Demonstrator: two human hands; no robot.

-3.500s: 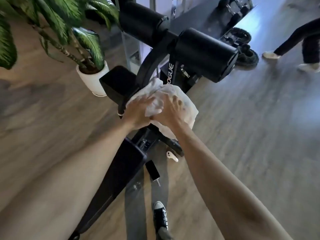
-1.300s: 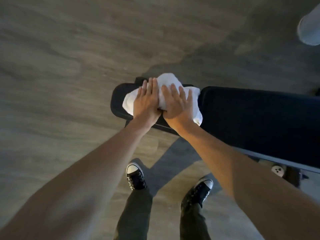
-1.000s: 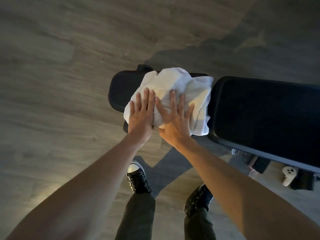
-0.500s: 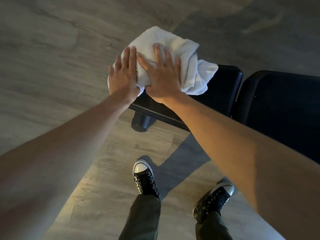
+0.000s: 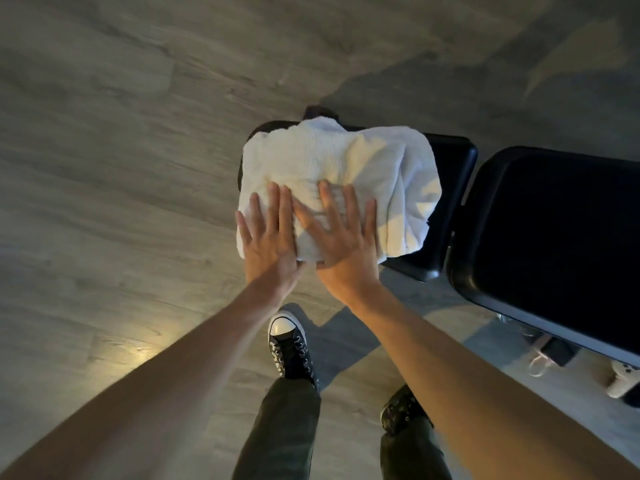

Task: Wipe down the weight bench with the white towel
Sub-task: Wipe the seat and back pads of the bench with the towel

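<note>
The white towel (image 5: 346,168) lies bunched over the small black seat pad (image 5: 446,202) of the weight bench, covering most of it. The larger black back pad (image 5: 554,230) sits just to the right, across a narrow gap. My left hand (image 5: 268,244) and my right hand (image 5: 341,237) rest flat side by side on the towel's near edge. Their fingers are spread and press down without curling around the cloth. The pad's left end is hidden under the towel.
Grey wood-look floor surrounds the bench. My two black sneakers (image 5: 289,344) stand close to the near side. Under the back pad at the lower right lie a white object (image 5: 623,377) and a thin cable (image 5: 540,362).
The towel and both hands have slid back from the pad's far left edge toward me, onto the middle of the seat pad. The towel now lies flatter and more spread out.
</note>
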